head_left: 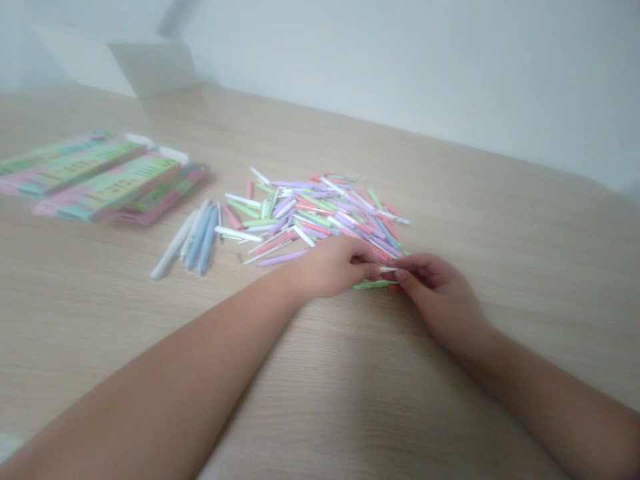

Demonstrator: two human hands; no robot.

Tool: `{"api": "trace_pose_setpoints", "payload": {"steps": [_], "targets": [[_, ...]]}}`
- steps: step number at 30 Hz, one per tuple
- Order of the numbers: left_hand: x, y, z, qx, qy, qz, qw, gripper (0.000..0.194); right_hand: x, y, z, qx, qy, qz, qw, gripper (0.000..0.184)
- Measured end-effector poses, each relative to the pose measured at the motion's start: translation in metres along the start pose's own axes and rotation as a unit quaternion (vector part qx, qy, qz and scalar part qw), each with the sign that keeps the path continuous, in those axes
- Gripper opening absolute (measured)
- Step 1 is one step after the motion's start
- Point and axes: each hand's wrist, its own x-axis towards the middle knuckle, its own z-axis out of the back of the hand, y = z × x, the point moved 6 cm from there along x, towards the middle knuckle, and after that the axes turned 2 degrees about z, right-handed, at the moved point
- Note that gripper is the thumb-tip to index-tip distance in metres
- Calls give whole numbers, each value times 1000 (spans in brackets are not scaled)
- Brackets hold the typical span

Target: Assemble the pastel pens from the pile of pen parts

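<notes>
My left hand (337, 267) and my right hand (440, 287) meet at the near right edge of a loose pile of slim plastic sticks (320, 213). The sticks are white, green, purple and coral, some with thin ends; blur hides their exact kind. Between the fingertips of both hands is a small white stick (387, 269), pinched from either side. Just under it, on the table, lies a green stick (373, 285). My fingers cover part of the pile and most of the white stick.
Left of the pile, several thicker white and blue sticks (206, 240) lie side by side. Farther left are several flat pastel boxes (115, 183), overlapping one another. An open white box or folded card (155, 67) stands near the wall on the wooden table (300, 400).
</notes>
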Motion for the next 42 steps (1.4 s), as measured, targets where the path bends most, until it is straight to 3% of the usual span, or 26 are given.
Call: {"api": "trace_pose_setpoints", "payload": {"steps": [12, 18, 42], "targets": [[0, 3, -3, -7, -25, -2, 1000, 18, -1, -3, -3, 25, 6, -57, 998, 33], [1, 4, -6, -21, -25, -14, 999, 17, -1, 0, -4, -7, 18, -51, 999, 34], [3, 14, -10, -108, -26, 9, 994, 15, -2, -4, -7, 59, 11, -47, 997, 34]]}}
